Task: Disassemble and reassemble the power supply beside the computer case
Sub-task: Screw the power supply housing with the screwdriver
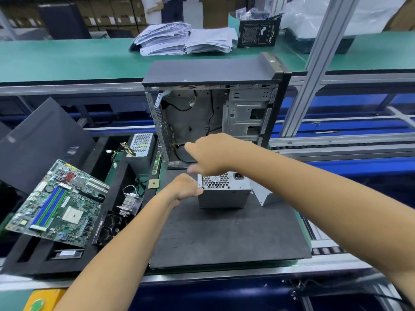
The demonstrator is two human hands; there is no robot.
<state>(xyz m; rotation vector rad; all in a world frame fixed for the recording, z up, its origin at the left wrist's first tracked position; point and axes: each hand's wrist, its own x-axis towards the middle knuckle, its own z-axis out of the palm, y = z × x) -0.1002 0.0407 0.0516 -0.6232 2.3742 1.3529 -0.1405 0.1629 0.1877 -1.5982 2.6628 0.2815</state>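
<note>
Gripping the power supply (pixel 224 191) — left hand (pixel 187 187); right hand (pixel 208 153) blurred, grip unclear.

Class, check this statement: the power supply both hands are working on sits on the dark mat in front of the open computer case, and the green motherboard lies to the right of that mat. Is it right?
One detail is wrong. The head view shows the motherboard lying to the left of the dark mat, not the right. The rest holds: the power supply sits on the mat in front of the open computer case, with the left hand and right hand at it.
</note>
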